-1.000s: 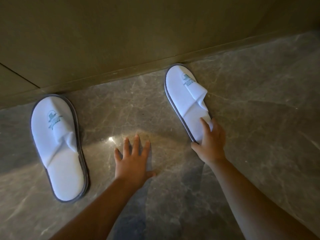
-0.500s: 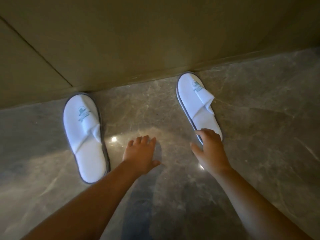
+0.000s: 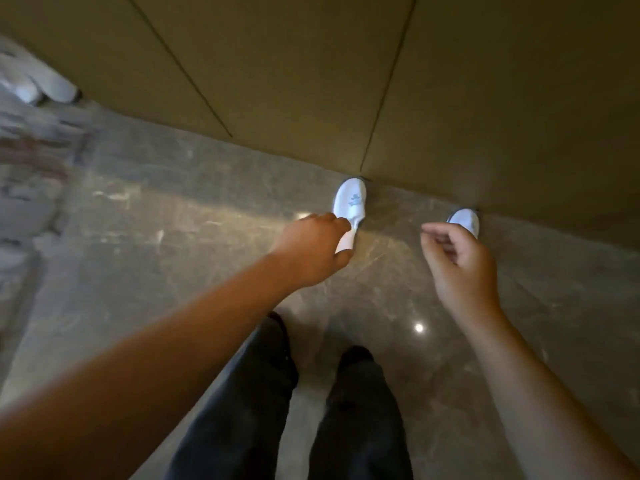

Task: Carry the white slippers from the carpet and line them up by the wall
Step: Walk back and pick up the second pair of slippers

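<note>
I see both slippers (image 3: 350, 202) (image 3: 464, 221) mid-frame, toes at wall (image 3: 311, 81); left hand (image 3: 311, 249) and right hand (image 3: 460, 268) loosely curled, empty.

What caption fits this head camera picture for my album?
Two white slippers, left slipper and right slipper, sit toes to the wall above both empty hands.

Both hands (image 3: 460, 268) now off the floor (image 3: 173, 258).

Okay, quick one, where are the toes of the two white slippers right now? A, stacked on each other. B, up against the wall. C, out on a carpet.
B: the left slipper and right slipper each lie on the marble floor, toe at the wall, set apart.
</note>
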